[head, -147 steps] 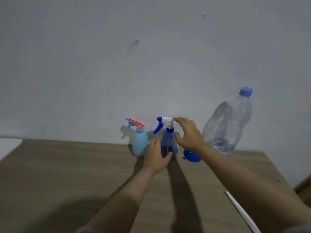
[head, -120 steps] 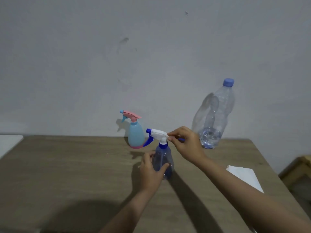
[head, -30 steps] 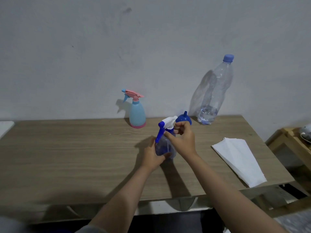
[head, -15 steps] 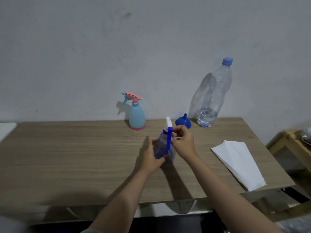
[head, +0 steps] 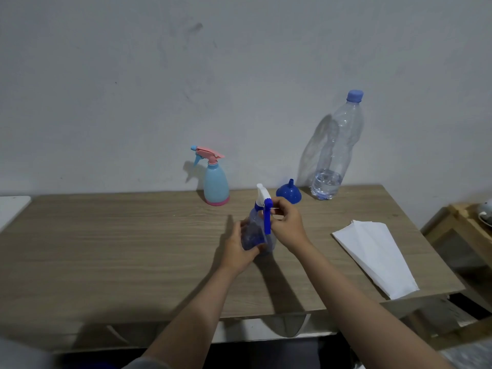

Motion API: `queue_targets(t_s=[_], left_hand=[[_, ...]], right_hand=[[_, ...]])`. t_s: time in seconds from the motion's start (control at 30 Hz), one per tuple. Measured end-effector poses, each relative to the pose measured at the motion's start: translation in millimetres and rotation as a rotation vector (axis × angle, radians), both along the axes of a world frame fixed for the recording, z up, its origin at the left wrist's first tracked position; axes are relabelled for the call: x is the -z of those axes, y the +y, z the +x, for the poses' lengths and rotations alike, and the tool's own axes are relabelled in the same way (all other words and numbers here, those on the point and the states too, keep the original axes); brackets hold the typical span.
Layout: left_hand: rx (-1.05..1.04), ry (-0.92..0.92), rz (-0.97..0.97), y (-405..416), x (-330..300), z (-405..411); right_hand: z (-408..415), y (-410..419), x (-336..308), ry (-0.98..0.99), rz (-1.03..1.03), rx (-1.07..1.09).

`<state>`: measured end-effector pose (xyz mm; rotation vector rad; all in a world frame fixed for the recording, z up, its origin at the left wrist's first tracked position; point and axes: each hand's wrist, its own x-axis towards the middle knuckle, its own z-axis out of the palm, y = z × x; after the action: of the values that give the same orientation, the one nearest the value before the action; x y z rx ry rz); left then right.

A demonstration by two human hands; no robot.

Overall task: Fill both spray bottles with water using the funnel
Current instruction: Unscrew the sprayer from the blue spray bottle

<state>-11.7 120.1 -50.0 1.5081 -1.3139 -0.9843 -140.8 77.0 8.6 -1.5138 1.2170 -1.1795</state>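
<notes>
A clear blue spray bottle [head: 255, 233] stands mid-table. My left hand [head: 237, 249] wraps its body. My right hand [head: 286, 225] pinches its white and blue spray head [head: 264, 202], whose blue trigger points toward me. A light blue spray bottle [head: 215, 182] with a pink head stands upright by the wall. To its right a blue funnel [head: 288, 192] rests upside down, spout up. Beyond that, a tall clear water bottle [head: 336, 147] with a blue cap leans against the wall, holding a little water at the bottom.
The wooden table [head: 106, 249] runs along a grey wall. A folded white cloth [head: 372, 257] lies near the table's right edge. A low wooden stand [head: 463, 235] is off to the right, and a white surface [head: 12, 209] at the far left.
I pulled the clear blue bottle away from the wall toward me, uncovering the funnel. In the last second my right hand turned the spray head, so the trigger now faces me.
</notes>
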Motion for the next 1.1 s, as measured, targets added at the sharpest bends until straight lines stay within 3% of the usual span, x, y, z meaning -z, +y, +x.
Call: queue_targets(t_s=[0.23,0.4,0.87,1.1], left_hand=[[0.002,0.013,-0.021,2.2,-2.3,-1.7],[0.004,0.025,-0.038,1.6,-0.6,-1.4],[0.024,0.015,-0.015,3.7,-2.6,-0.1],[-0.003,0.032,-0.004,4.1,-3.7,-1.2]], right_hand=[[-4.7,-1.7,-2.3,-0.058,0.063,0.006],[2.4,-3.7,-5.1,0.001,0.046,0.038],[-2.9,2.2,-14.4,0.125,0.036,-0.134],[1.0,-0.9,-9.7,-0.002,0.108,-0.028]])
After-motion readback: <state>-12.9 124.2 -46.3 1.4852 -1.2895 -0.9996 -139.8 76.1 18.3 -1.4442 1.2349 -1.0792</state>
